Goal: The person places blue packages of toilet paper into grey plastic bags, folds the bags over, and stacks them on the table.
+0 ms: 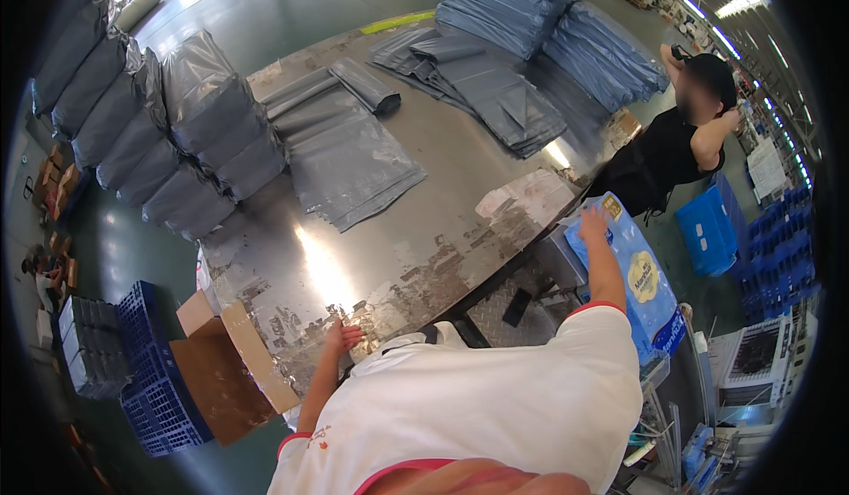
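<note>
My left hand [343, 338] is at the near edge of the metal worktable [424, 256], its fingers stretched out and nothing in them. Over on the right, my right hand [594, 223] rests on the upper end of a light blue printed plastic package [641, 274], fingers apart. That package stands beside the table's right end, close to my right forearm. Beyond my hands, a flat stack of grey plastic bags [354, 172] lies on the table, with a rolled grey bag [365, 86] at its far end. More grey bags [495, 88] lie folded farther right.
Wrapped grey bundles [221, 115] are piled at the left, blue-grey bag stacks [504, 4] at the back. An open cardboard box [212, 362] and a blue pallet [155, 371] stand lower left. A person in black [663, 159] stands at the right, near a blue crate [707, 230].
</note>
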Demonstrator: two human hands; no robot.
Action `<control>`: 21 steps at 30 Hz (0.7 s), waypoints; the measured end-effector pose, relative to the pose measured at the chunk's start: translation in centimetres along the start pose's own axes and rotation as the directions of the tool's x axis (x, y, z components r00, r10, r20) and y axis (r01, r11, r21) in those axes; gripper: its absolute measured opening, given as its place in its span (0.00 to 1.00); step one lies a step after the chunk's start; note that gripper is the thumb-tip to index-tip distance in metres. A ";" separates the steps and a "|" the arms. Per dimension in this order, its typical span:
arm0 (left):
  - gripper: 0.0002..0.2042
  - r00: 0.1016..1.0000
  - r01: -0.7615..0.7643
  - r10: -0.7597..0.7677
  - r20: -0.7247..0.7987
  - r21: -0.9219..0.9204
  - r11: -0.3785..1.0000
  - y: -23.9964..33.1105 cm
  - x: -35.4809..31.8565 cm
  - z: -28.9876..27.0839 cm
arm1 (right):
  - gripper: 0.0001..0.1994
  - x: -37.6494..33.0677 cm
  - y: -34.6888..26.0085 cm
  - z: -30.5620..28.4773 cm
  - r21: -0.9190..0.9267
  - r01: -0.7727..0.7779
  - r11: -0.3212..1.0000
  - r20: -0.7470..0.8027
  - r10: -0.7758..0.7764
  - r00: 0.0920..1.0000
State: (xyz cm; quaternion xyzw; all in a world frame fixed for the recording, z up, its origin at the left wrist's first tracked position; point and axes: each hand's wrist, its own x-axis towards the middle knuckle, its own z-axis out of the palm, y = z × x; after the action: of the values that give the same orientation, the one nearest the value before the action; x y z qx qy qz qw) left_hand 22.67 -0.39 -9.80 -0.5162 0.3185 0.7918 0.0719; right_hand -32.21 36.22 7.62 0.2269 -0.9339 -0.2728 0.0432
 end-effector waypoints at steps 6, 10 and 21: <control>0.32 1.000 -0.025 0.025 -0.009 0.004 1.000 0.3 0.3 0.3 | 0.08 3.3 0.6 5.4 -0.041 0.161 0.986 0.076 -0.157 0.985; 0.32 0.999 -0.007 0.005 -0.044 -0.049 0.999 -0.3 0.6 -0.2 | 0.07 3.1 -3.1 3.0 -0.162 0.589 0.792 0.195 -0.559 0.806; 0.32 0.994 -0.087 0.087 -0.065 0.003 0.996 -0.8 1.6 -0.1 | 0.05 -0.8 -20.2 -11.8 -0.035 0.940 0.338 -0.203 -0.924 0.325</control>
State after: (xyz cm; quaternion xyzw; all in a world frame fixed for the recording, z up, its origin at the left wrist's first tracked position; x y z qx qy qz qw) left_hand 22.38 -0.11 -11.52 -0.5274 0.3430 0.7769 0.0272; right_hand -20.99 15.75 6.95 0.7473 -0.6370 -0.1838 -0.0442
